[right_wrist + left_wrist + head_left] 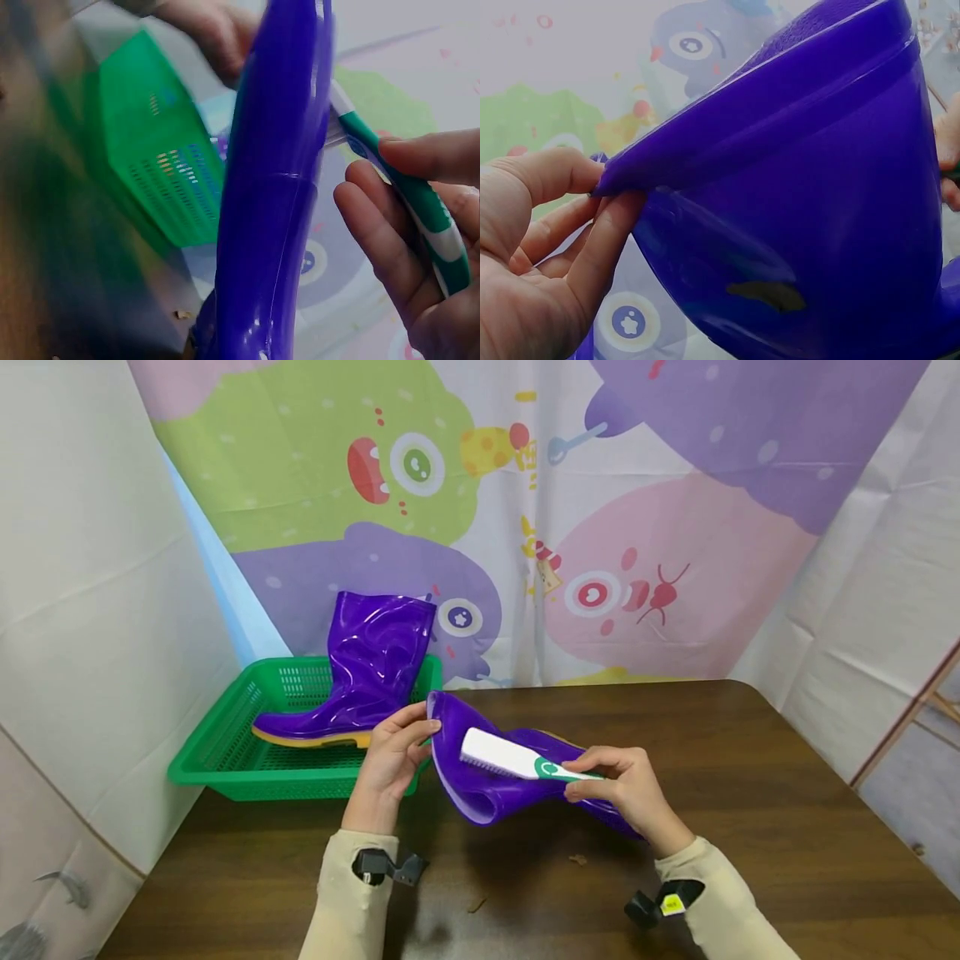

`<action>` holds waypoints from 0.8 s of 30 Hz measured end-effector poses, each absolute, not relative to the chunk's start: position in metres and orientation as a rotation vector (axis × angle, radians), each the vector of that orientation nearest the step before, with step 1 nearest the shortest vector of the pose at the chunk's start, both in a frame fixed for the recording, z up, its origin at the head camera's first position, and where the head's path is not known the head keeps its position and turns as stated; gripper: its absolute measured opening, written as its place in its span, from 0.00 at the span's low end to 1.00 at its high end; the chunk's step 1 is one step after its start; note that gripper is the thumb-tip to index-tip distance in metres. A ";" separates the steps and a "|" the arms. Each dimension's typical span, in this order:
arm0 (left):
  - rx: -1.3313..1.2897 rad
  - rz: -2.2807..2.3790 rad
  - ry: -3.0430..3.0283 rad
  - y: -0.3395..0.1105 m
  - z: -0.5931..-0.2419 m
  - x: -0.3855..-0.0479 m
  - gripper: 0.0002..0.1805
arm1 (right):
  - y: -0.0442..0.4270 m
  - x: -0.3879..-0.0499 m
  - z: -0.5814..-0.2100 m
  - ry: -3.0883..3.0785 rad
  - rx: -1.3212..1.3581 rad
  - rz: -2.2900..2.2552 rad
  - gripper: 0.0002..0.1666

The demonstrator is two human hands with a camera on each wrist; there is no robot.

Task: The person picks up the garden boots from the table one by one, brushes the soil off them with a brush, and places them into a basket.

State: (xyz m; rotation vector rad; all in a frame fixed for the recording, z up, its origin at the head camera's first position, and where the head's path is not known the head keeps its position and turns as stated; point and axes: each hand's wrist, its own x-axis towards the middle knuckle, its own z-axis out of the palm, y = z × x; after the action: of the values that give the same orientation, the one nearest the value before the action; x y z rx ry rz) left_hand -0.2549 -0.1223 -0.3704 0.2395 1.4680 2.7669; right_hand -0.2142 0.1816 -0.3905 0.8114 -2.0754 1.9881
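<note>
My left hand (390, 764) pinches the top rim of a purple boot (517, 739), which lies tilted on its side above the table. In the left wrist view, thumb and fingers of the left hand (562, 240) grip the edge of the boot (795, 187); a brown smudge (769, 294) shows on its shaft. My right hand (626, 789) holds a white and green brush (502, 754) by the handle, its bristles against or close to the shaft. The right wrist view shows the right hand (420, 240) around the green handle (412, 191) beside the boot (277, 172).
A second purple boot (375, 652) with a yellow sole stands in a green basket (300, 787) at the left of the brown table (750, 777). Small brown bits (477, 905) lie near the front. A cartoon-print curtain (540, 610) hangs behind.
</note>
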 end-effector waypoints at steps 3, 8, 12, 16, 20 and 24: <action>0.221 2.774 1.476 -0.120 -0.370 -0.255 0.24 | 0.178 -0.212 -0.393 -2.130 0.829 1.984 0.14; 0.230 2.765 1.490 -0.118 -0.372 -0.255 0.24 | 0.181 -0.213 -0.396 -2.200 0.720 1.982 0.15; 0.247 2.755 1.510 -0.118 -0.373 -0.255 0.24 | 0.185 -0.217 -0.396 -2.277 0.622 1.973 0.15; 0.245 2.756 1.500 -0.119 -0.370 -0.255 0.24 | 0.191 -0.220 -0.395 -2.349 0.539 1.894 0.16; 0.248 2.777 1.450 -0.120 -0.370 -0.254 0.24 | 0.196 -0.221 -0.393 -2.300 0.576 1.870 0.14; 0.255 2.785 1.427 -0.121 -0.369 -0.254 0.25 | 0.194 -0.220 -0.393 -2.117 0.691 1.962 0.12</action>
State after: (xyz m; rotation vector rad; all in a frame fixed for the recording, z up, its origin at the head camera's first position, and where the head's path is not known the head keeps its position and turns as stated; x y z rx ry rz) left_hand -0.2538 -0.1208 -0.3689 0.2545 1.4266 2.7854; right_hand -0.2199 0.1939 -0.3928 0.6914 -2.1172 1.9622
